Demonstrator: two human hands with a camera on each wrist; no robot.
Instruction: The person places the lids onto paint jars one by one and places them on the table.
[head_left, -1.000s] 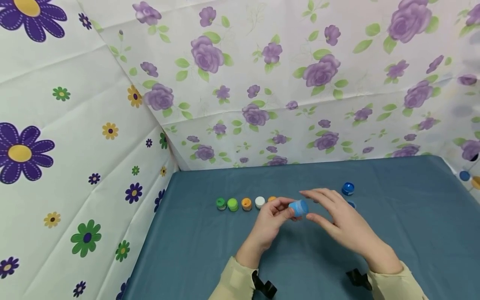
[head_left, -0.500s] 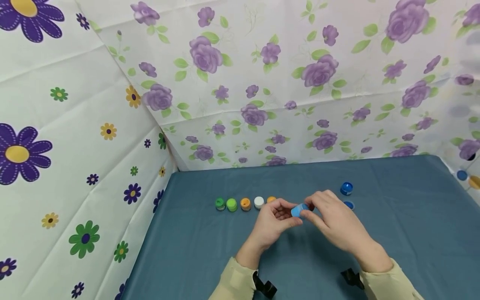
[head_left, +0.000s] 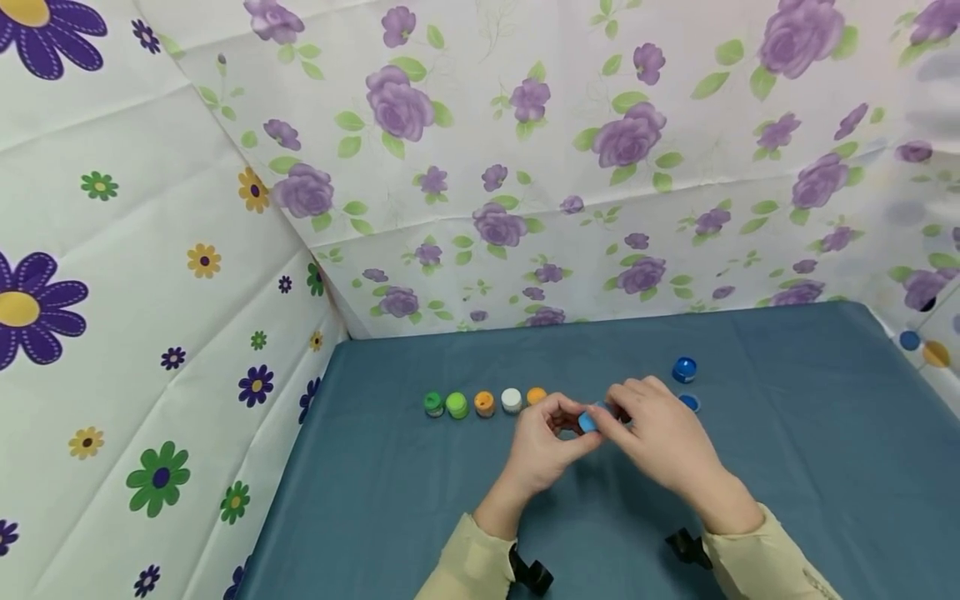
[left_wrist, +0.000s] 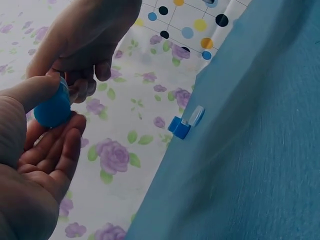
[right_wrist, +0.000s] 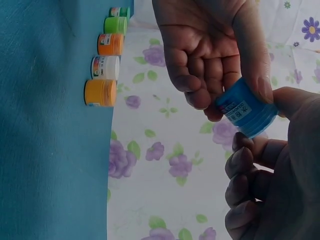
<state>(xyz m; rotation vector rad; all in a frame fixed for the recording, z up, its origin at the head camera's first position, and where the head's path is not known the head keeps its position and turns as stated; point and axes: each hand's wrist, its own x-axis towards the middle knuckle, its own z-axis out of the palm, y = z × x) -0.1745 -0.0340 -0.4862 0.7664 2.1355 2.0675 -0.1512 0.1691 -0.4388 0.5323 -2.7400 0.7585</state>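
Note:
A small light-blue paint jar (right_wrist: 244, 108) with a printed label is up in the air between both hands. My left hand (head_left: 542, 446) grips the jar's base end between thumb and fingers; in the right wrist view its other fingers curl loosely. My right hand (head_left: 660, 433) pinches the opposite end at the lid, thumb on one side and a finger on the other. From the left wrist view the jar (left_wrist: 53, 108) shows its blue round base, while the right fingers cover the far end.
Left of the hands stands a row of paint jars: dark green (head_left: 433, 405), light green (head_left: 457, 406), orange (head_left: 484, 404), white (head_left: 512, 401) and yellow-orange (head_left: 536, 396). Behind the right hand are a dark-blue jar (head_left: 684, 370) and a round lid (head_left: 689, 403). Flowered cloth (head_left: 450, 275) hangs behind the table.
The right hand, held apart from the jar with fingers spread a second ago, has closed onto its lid end. The jar has tilted and is now mostly covered. The head view has shifted slightly.

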